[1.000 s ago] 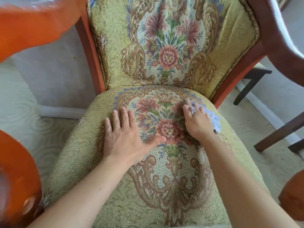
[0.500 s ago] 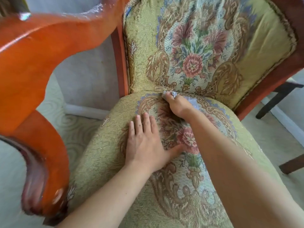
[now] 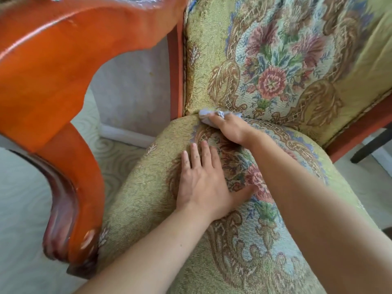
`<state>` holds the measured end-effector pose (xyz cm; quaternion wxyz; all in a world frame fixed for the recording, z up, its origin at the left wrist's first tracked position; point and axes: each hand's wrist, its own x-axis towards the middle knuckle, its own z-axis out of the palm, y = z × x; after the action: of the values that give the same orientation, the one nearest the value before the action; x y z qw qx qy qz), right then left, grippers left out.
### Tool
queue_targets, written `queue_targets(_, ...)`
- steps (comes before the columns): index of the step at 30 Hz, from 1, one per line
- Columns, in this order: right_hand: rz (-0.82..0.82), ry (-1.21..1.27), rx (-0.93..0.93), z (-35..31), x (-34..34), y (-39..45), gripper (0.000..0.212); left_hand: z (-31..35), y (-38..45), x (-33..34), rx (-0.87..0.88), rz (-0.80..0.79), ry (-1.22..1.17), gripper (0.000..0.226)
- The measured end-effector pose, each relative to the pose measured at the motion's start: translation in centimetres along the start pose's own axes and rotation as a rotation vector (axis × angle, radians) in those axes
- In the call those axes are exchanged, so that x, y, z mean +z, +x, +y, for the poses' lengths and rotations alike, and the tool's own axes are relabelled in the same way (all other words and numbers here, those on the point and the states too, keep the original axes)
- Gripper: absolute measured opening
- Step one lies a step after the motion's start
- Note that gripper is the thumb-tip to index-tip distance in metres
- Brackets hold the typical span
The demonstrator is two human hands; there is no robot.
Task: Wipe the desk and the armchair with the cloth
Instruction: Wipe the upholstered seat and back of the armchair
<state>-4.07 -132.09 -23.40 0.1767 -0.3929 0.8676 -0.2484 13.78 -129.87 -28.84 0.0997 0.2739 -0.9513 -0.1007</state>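
The armchair has a yellow-green floral seat cushion [image 3: 148,187], a matching backrest [image 3: 286,60] and a glossy orange wooden frame. My right hand [image 3: 231,129] grips a crumpled light-blue cloth [image 3: 206,115] and presses it into the back left of the seat, where the cushion meets the backrest. Most of the cloth is hidden under the fingers. My left hand [image 3: 203,183] rests flat on the seat's middle, fingers straight and thumb spread to the right. The desk is not in view.
The chair's left wooden armrest [image 3: 53,92] curves close on the left. A pale patterned carpet [image 3: 21,209] and a white baseboard [image 3: 125,134] lie beyond it. A dark furniture leg [image 3: 371,147] stands at the far right.
My right hand has carried the cloth from the seat's right side across to its back left edge. My left hand has stayed flat on the seat. My view has swung left.
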Motion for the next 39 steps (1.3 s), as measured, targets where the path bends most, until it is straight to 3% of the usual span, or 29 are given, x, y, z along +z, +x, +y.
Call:
queue_targets(5,-0.067,0.142,-0.006,-0.5,0.1,-2.5,0.075,0.1,-0.2,-0.3,-0.009,-0.001,0.010,0.135)
queue_targets(8,-0.073,0.420,-0.008,-1.4,-1.4,-3.3,0.056,0.0,-0.4,-0.3,0.002,0.000,0.007,0.135)
queue_targets(12,0.327,0.719,0.182,-2.4,-2.9,-1.8,0.062,-0.2,-0.5,0.0,0.009,0.015,-0.020,0.135)
queue_targets(14,0.450,0.764,0.241,-3.4,-2.9,-1.1,0.055,-0.3,-0.4,0.1,0.008,0.018,-0.032,0.136)
queue_targets(16,0.578,0.632,0.222,-4.0,-2.6,-0.6,0.054,-0.4,-0.3,0.1,0.011,0.022,-0.030,0.138)
queue_targets(18,0.608,0.428,0.069,-4.1,-1.9,-0.3,0.058,-0.4,-0.2,0.1,0.011,0.030,-0.036,0.139)
queue_targets(22,0.091,-0.042,-0.212,-3.9,1.0,0.0,0.046,-0.3,-0.2,0.1,0.001,0.043,-0.048,0.140)
queue_targets(24,0.011,-0.260,-0.264,-3.4,2.3,0.2,0.055,-0.3,-0.2,0.1,-0.003,0.053,-0.056,0.138)
queue_targets(26,0.023,-0.343,-0.299,-2.8,2.4,0.6,0.062,-0.3,-0.2,0.1,-0.002,0.059,-0.061,0.141)
queue_targets(31,0.000,-0.553,-0.360,-2.0,0.8,1.0,0.051,-0.5,-0.3,0.1,0.014,0.060,-0.047,0.139)
queue_targets(39,0.050,-0.530,-0.353,1.1,-1.8,-1.0,0.057,-0.6,-0.1,0.2,0.026,0.025,-0.054,0.139)
